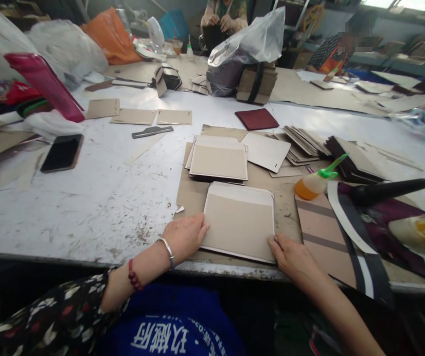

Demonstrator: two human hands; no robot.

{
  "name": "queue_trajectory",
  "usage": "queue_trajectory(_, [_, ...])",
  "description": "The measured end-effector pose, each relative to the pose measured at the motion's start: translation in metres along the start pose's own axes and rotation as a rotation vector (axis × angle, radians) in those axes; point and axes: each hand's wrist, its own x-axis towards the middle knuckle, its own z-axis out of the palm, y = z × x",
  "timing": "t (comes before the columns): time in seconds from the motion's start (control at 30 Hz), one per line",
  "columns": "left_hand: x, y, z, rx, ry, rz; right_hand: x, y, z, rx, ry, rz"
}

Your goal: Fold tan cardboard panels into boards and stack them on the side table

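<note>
A beige flat panel (239,222) with a pale upper strip and dark edges lies on a cardboard sheet (189,198) at the table's front. My left hand (186,236) grips its left edge, fingers together. At the lower right corner, my right hand (290,254) pinches the panel between thumb and fingers. Just behind it sits a small stack of similar beige panels (218,160). A whitish panel (266,150) rests to the right of that stack.
A squeeze bottle (311,185) of orange liquid stands right of my work, beside a striped brown panel (323,235). Piled pieces (359,158) lie behind it. Leftward are a phone (63,153) and a metal template (152,131). A dark red piece (257,118) lies farther back. Two people sit beyond.
</note>
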Motion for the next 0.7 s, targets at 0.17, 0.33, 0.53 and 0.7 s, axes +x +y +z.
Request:
queue_trajectory(0.17, [-0.003,0.004,-0.004,0.107,0.030,0.085,0.000,-0.002,-0.003,-0.011,-0.035,0.011])
queue_trajectory(0.33, [-0.005,0.002,-0.002,0.180,0.132,0.184,0.000,-0.003,-0.005,-0.031,-0.043,0.017])
queue_trajectory(0.53, [0.008,-0.011,0.011,0.191,0.262,0.611,-0.002,-0.005,-0.007,0.004,-0.042,0.040])
queue_trajectory(0.7, [0.020,-0.017,0.010,0.173,0.072,0.749,-0.003,-0.006,-0.007,0.027,-0.025,0.038])
